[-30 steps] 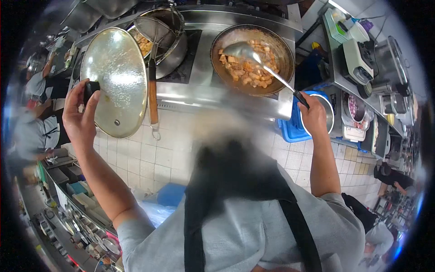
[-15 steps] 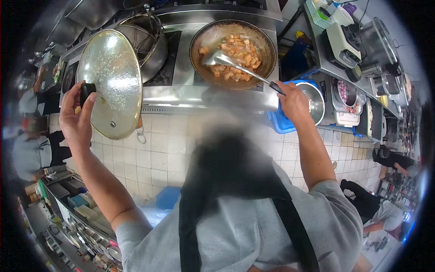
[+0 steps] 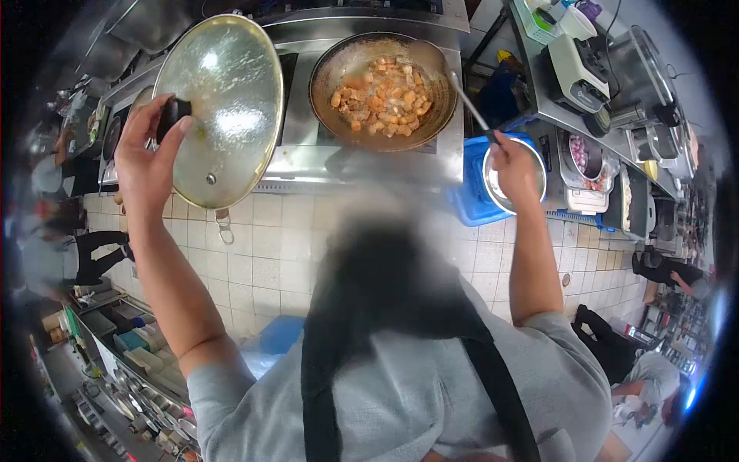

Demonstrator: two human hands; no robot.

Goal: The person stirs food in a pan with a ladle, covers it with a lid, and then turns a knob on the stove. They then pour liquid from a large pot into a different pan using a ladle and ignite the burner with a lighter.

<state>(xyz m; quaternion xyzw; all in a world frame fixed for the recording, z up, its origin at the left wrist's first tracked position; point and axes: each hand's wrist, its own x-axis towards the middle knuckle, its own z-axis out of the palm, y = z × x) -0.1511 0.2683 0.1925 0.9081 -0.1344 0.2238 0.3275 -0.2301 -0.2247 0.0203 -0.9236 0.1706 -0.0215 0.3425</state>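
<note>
My left hand (image 3: 146, 158) is closed on the black knob (image 3: 174, 117) of a large glass lid (image 3: 235, 85), which is tilted nearly upright left of the wok. My right hand (image 3: 517, 173) grips the dark handle end of a long metal wok spatula (image 3: 471, 102). Its blade lies over the wok's upper right rim, coated brown and hard to make out. Chunks of browned food (image 3: 389, 100) in some sauce fill the bottom of the wok (image 3: 325, 77), which sits on the stove.
A metal bowl (image 3: 493, 185) rests on a blue container (image 3: 462, 206) under my right hand. The right-hand shelf carries a blender base (image 3: 573, 73) and a pot of purple-pink pieces (image 3: 579, 154). A large pot stands behind the lid. Other people are at both sides.
The spatula has moved from the food to the wok's upper right rim, and my right hand has drawn slightly right and down. My left hand has brought the lid up and right.
</note>
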